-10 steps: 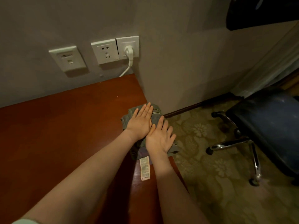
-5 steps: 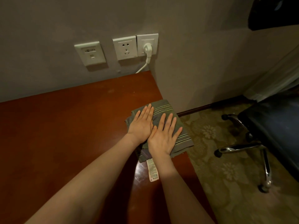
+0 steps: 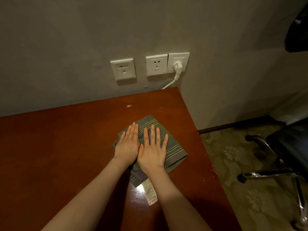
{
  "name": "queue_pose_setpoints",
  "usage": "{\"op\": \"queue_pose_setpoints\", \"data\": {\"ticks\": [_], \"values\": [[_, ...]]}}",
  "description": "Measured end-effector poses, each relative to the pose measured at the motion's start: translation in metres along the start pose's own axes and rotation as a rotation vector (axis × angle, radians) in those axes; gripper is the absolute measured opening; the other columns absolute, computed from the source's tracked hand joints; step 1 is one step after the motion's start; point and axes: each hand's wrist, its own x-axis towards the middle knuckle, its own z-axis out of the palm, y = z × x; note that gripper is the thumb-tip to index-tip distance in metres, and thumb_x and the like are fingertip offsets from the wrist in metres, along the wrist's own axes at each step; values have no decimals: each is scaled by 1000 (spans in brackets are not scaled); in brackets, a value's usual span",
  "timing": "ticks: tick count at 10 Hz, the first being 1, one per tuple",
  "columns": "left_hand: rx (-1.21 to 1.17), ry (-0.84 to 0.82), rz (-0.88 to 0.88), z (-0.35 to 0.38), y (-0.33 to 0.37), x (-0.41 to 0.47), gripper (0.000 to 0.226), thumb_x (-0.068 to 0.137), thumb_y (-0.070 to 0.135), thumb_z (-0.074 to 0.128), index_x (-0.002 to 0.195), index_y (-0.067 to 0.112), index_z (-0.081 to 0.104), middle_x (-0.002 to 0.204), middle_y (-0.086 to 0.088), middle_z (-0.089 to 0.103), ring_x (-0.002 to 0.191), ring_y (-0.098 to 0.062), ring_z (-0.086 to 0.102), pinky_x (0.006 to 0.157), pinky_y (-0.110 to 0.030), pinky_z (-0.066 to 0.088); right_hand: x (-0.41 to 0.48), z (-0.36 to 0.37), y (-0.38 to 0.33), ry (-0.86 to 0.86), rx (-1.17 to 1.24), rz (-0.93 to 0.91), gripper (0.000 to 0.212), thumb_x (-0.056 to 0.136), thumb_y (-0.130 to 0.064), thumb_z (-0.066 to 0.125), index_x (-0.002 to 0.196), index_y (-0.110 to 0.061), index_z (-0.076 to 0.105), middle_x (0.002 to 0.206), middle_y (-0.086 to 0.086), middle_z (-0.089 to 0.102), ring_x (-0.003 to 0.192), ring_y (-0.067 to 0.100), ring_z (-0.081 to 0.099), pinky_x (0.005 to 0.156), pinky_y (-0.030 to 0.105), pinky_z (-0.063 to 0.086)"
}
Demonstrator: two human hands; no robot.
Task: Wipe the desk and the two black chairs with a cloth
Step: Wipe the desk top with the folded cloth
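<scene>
Green striped cloth point(image 3: 175, 150) lies on the desk point(image 3: 66, 147), both hands, left hand point(image 3: 127, 146) and right hand point(image 3: 153, 152), pressing it flat-fingered.

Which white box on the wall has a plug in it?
The rightmost plate, by the corner: a white plug and cord hang from it. The middle plate and left plate hold none.

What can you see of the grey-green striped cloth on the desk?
The grey-green striped cloth looks like towelling, folded into a flat pad with dark and yellow-green stripes. It lies on the reddish-brown wooden desk near its right edge. The left hand and right hand press flat on it, side by side. A white label trails from its near edge.
</scene>
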Motion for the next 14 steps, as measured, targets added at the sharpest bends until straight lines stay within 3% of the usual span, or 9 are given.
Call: {"op": "queue_pose_setpoints", "data": {"ticks": [1, 3, 8, 11, 14], "values": [[4, 17, -44, -1, -19, 7, 64, 102, 28, 25, 147, 5, -13, 156, -11, -16, 145, -19, -10, 116, -30, -2, 16, -1, -13, -50, 30, -83, 76, 77, -40, -16, 150, -19, -8, 157, 5, -17, 144, 26, -18, 100, 51, -32], [-23, 16, -118, -12, -46, 40, 62, 101, 27, 25, 148, 5, -10, 157, -10, -14, 145, -20, -10, 117, -33, 1, 59, -7, -33, -67, 76, -145, 57, 100, -36, 17, 151, -22, -5, 158, 3, -15, 144, 25, -17, 107, 52, -22], [-85, 99, -227, -24, -93, 115, 61, 100, 25, 28, 149, 5, -2, 158, -9, -5, 146, -20, -3, 117, -37, 4, 150, -8, -63, -20, 134, -230, 56, 99, -36, 23, 151, -26, 6, 159, 1, -7, 145, 23, -11, 109, 52, -18], [-95, 93, -124, -30, -99, 129, 63, 99, 23, 35, 150, 11, 1, 158, -7, -3, 146, -21, -2, 117, -36, 3, 158, -12, -62, -28, 153, -185, 56, 100, -38, 23, 151, -26, 4, 159, 1, -8, 145, 21, -13, 109, 48, -21], [-69, 56, 58, -37, -35, 163, 62, 99, 18, 36, 150, 12, 2, 158, -5, -2, 146, -19, -1, 116, -34, 1, 161, -19, -3, 47, 195, 25, 57, 99, -38, 24, 151, -26, 5, 159, 2, -7, 145, 21, -12, 111, 48, -18]]}}
